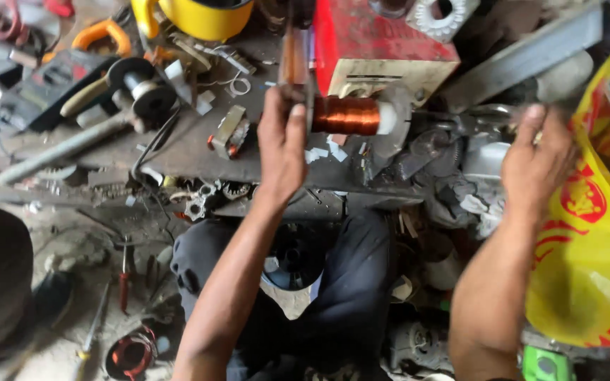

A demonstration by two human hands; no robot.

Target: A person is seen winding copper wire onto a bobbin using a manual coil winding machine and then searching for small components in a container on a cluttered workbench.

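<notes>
Wire coil [347, 116] on bench [192, 152], box [379, 49] behind; bag [591, 233] far right.

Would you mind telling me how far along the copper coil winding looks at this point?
Done: the copper coil already carries many neat turns, filling most of its former. In hand: the left hand is raised against the coil's left end, seemingly guiding something thin, though blur hides it; the right hand is at the blurred crank on the coil's right. Left: the white former end is still bare, so winding isn't finished.
</notes>
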